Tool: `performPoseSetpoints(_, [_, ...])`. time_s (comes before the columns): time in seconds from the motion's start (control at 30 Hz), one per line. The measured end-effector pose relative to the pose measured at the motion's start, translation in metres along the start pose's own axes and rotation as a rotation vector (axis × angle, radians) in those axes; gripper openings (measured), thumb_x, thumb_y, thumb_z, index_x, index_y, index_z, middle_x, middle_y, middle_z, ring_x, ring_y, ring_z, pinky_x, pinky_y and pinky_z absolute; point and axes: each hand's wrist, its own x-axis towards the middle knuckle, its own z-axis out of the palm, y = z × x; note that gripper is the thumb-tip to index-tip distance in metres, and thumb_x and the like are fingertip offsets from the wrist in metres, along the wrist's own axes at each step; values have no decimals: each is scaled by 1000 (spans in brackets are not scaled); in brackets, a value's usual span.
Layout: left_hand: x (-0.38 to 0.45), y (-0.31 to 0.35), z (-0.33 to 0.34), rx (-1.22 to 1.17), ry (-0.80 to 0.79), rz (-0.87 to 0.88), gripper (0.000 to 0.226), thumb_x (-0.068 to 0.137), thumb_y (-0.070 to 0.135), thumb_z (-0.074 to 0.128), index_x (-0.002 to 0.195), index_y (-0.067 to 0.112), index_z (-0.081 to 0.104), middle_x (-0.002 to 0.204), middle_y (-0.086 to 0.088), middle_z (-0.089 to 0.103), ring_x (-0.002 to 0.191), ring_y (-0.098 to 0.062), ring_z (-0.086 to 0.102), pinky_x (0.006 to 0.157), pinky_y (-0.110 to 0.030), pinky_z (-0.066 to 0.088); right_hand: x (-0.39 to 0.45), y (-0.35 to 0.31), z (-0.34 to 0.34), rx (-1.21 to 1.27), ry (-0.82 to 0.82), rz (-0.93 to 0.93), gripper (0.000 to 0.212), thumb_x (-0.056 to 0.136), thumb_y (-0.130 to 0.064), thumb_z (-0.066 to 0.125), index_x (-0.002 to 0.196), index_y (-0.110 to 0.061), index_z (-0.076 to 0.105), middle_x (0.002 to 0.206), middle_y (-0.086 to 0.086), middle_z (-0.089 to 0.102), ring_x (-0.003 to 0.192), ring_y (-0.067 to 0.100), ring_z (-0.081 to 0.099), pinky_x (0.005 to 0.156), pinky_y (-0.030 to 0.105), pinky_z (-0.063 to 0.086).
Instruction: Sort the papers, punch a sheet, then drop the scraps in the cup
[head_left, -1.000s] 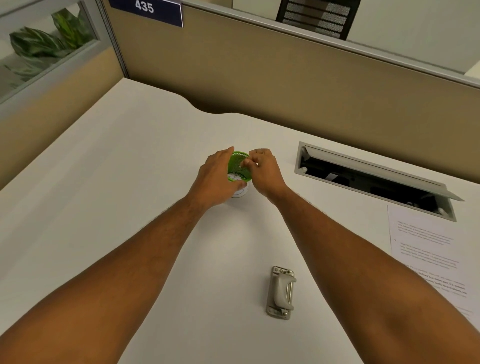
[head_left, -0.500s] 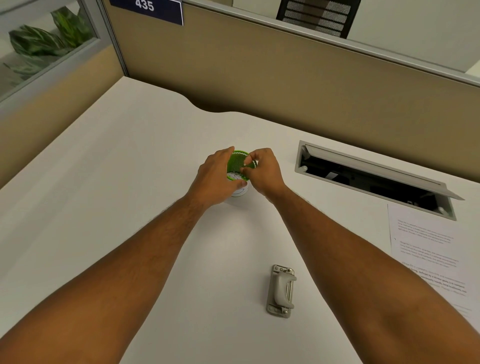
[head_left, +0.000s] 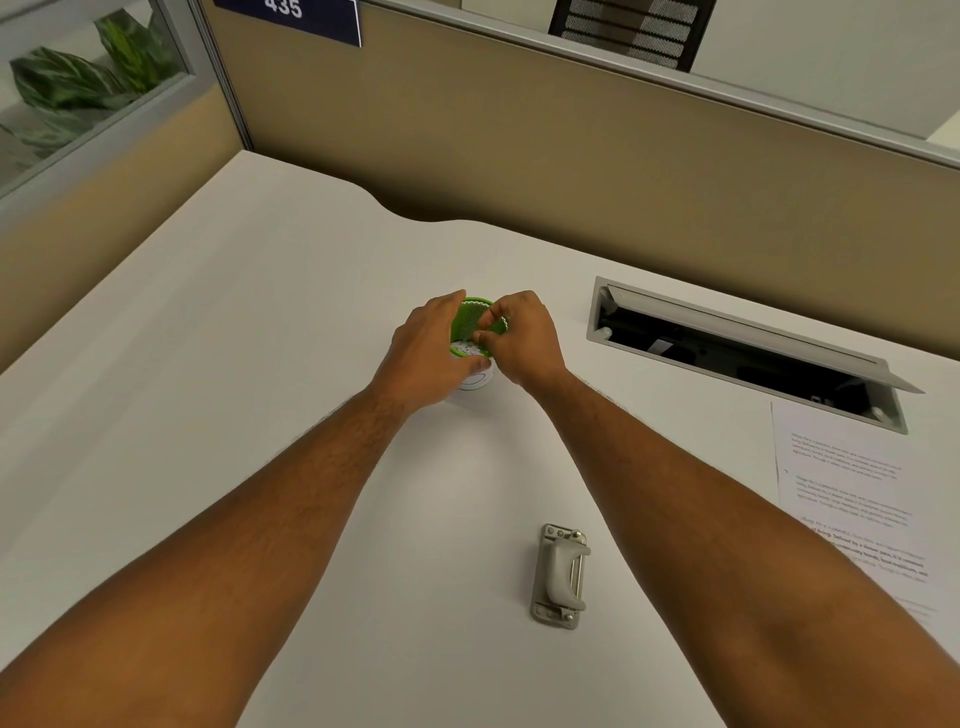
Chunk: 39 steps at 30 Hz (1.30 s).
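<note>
**Both hands on the cup**

The small green-rimmed white cup (head_left: 470, 332) sits mid white table (head_left: 260, 364). Left hand (head_left: 431, 353) wraps its side, fingers curled around it; right hand (head_left: 519, 340) pinches over the rim, what's in those fingers I can't tell. Grey metal hole punch (head_left: 561, 577) lies nearer, printed paper sheets (head_left: 852, 493) off right.

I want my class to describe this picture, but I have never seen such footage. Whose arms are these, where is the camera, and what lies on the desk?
There is no machine here. A person wears a camera on the head, so the one view looks down along both bare arms. The left hand steadies a small cup with a green inside on the white desk. The right hand pinches its fingertips over the cup's mouth; what they hold is too small to tell. Nearer the person lies a grey hole punch, untouched. Printed papers lie at the right edge.
</note>
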Motion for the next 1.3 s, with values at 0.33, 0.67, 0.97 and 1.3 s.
performPoseSetpoints(0.33, [-1, 2, -1, 2, 1, 18, 90, 79, 36, 80, 151, 22, 29, 155, -1, 39, 138, -22, 40, 109, -41, 42, -6, 10, -4, -46, -77, -12, 26, 96, -33, 60, 108, -15, 75, 120, 10, 60, 111, 24, 56, 96, 47, 50])
performPoseSetpoints(0.67, [-6, 6, -1, 234, -8, 135, 87, 81, 45, 75, 152, 21, 31, 165, -5, 21, 152, -26, 14, 119, -48, 22, -31, 25, -52, 202, -187, -13, 35, 100, -34, 56, 126, -14, 67, 136, 6, 61, 128, 20, 54, 108, 39, 42])
performPoseSetpoints(0.97, [-45, 40, 23, 152, 96, 164, 62, 91, 25, 68, 145, 12, 42, 161, -8, 29, 147, -31, 27, 118, -46, 27, -95, 86, -121, 237, -124, 143, 31, 100, -32, 57, 123, -14, 69, 127, 3, 69, 117, 16, 62, 102, 36, 48])
performPoseSetpoints(1.3, [-153, 81, 108, -40, 29, 332, 42, 93, 9, 61, 135, 12, 58, 155, -4, 42, 144, -21, 34, 119, -39, 28, -232, 181, -170, 224, 6, 347, 23, 97, -20, 58, 115, -14, 72, 117, -2, 72, 111, 13, 64, 101, 34, 48])
